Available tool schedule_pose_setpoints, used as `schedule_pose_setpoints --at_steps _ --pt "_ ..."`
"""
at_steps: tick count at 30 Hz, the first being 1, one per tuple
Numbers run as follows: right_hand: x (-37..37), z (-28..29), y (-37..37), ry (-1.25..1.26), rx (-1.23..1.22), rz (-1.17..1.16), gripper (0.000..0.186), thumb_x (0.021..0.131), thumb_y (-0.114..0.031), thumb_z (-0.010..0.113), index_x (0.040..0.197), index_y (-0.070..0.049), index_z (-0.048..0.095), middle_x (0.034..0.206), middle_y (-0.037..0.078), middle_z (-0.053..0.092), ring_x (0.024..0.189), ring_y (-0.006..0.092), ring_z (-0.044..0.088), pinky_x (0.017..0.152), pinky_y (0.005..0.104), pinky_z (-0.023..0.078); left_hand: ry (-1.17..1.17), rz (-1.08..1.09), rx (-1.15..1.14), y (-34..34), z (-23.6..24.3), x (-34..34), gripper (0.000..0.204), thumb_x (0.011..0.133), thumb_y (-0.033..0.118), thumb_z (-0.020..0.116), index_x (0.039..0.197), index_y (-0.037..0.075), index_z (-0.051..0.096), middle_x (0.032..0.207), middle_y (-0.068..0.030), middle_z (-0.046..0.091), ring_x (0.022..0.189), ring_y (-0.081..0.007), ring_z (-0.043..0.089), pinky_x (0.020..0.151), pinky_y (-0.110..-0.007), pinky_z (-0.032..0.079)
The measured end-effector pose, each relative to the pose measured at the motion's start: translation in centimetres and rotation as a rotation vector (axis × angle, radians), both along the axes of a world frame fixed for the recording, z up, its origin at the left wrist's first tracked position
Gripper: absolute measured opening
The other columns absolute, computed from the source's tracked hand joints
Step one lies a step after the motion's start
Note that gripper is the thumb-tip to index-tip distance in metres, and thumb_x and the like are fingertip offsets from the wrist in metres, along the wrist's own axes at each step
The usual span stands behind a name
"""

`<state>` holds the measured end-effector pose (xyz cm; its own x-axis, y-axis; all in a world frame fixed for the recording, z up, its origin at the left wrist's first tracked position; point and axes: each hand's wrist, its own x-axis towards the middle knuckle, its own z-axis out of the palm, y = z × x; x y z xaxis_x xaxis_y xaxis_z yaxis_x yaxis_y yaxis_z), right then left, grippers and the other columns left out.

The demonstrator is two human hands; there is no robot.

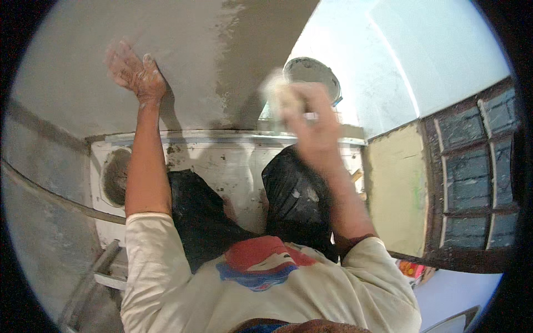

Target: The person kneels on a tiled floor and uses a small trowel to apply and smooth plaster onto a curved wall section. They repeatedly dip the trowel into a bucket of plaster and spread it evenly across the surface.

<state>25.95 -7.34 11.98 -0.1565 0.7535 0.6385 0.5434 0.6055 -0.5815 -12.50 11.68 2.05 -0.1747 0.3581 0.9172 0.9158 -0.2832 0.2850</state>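
Gripping a pale, pad-like thing (284,100), the right hand (319,125) is up in front of the grey wall (183,50), and it's all a blur! Sponge or wad of cloth? Cannot tell. The grip is narrow here, fingers curled around the pad, right by the border where the dark strip (258,50) of wall meets the bright white surface (383,61). Touching or just short of it? The blur won't say. Over on the lighter grey, the left hand (136,75) is spread wide with nothing in it. Behind the pad, a bucket (337,83) shows a grey mix inside.

This looks like a smoothing job, and the touch is everything! Best to hold the pad flat, so no corner digs a groove, and press lightly and evenly. Long, overlapping strokes should suit that ragged seam between dark and light grey. The dark strip looks damp, so the free palm does better well away from it. And watch that white border: easing off there should leave a crisp line, no smears.
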Motion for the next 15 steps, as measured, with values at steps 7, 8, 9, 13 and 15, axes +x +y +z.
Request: schedule_pose_setpoints --at_steps 7,8,9,13,15 --pt "11.5 -10.9 5.1 0.715 -0.471 -0.104 0.036 0.101 -0.024 0.076 0.126 0.001 0.074 0.113 0.011 0.076 0.105 0.0150 0.070 0.092 0.0311 0.055 0.082 0.096 0.022 -1.5 8.7 3.8 0.080 0.112 0.035 0.048 0.175 0.004 0.010 0.181 -0.0293 -0.005 0.166 -0.0491 -0.010 0.127 -0.069 -0.008" --pt "10.8 -12.5 6.4 0.636 -0.474 -0.112 0.036 0.100 -0.025 0.076 0.123 0.002 0.075 0.111 0.013 0.077 0.102 0.0148 0.070 0.090 0.0311 0.055 0.094 0.129 0.051 -1.6 11.2 4.6 0.080 0.112 0.034 0.047 0.175 0.002 0.010 0.180 -0.0303 -0.004 0.166 -0.0494 -0.010 0.127 -0.069 -0.007" --pt "9.8 -13.7 7.4 0.552 -0.480 -0.115 0.036 0.100 -0.026 0.076 0.121 0.003 0.076 0.109 0.015 0.077 0.100 0.0146 0.071 0.089 0.0310 0.056 0.166 0.125 0.096 -1.2 13.7 5.0 0.080 0.112 0.034 0.047 0.174 0.001 0.010 0.180 -0.0315 -0.003 0.166 -0.0500 -0.009 0.127 -0.070 -0.006" --pt "7.2 -13.0 10.2 0.556 -0.429 0.045 0.036 0.105 -0.021 0.071 0.129 0.005 0.072 0.103 0.008 0.076 0.092 0.0117 0.068 0.084 0.0295 0.056 0.534 0.304 0.260 3.6 20.1 1.5 0.079 0.113 0.032 0.048 0.172 -0.005 0.012 0.178 -0.0355 0.005 0.166 -0.0520 0.000 0.128 -0.071 0.001" --pt "7.3 -14.5 11.3 0.622 -0.452 0.013 0.037 0.106 -0.022 0.071 0.130 0.005 0.071 0.103 0.008 0.077 0.092 0.0116 0.069 0.084 0.0295 0.056 0.655 0.402 0.297 5.3 20.7 -0.1 0.076 0.114 0.031 0.046 0.170 -0.008 0.014 0.177 -0.0361 0.008 0.165 -0.0518 0.006 0.130 -0.068 0.005"
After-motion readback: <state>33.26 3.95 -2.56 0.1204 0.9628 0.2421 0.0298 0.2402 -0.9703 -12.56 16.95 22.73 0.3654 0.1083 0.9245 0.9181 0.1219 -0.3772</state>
